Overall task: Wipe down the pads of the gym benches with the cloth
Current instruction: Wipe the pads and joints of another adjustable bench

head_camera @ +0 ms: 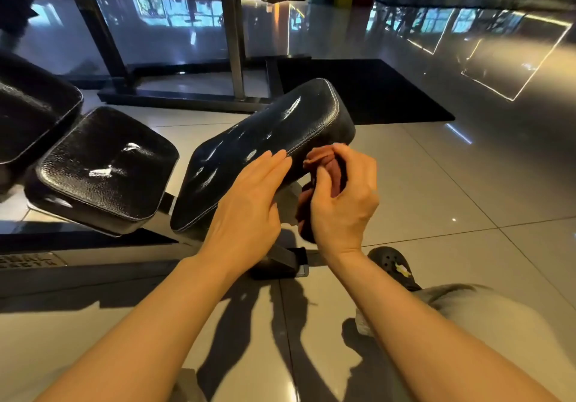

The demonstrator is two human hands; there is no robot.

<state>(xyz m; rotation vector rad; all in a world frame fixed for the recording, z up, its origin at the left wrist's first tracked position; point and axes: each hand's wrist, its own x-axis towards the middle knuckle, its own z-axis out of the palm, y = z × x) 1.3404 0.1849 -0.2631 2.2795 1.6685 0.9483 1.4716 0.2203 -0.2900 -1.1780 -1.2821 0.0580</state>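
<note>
Bench pads: the nearest pad (265,149) stood tilted, glossy and streaked, with a second pad (106,168) just beside it to the left and a third (31,115) at the frame's left edge. The left hand (249,202) lay flat, fingers straight, on the nearest pad's near right edge. The right hand (343,196) gripped the bunched reddish cloth (321,164) just beside that edge, seemingly off the top face. Judged risk: a wadded cloth would wipe narrowly, leaving streaks or missing seams; the tilted pad might shift under pressure.

Hands at tilted black leather bench pad (265,139).
Left hand (249,202) lay flat on it; right hand (346,202) gripped bunched reddish-brown cloth (324,160) against its edge.
</note>
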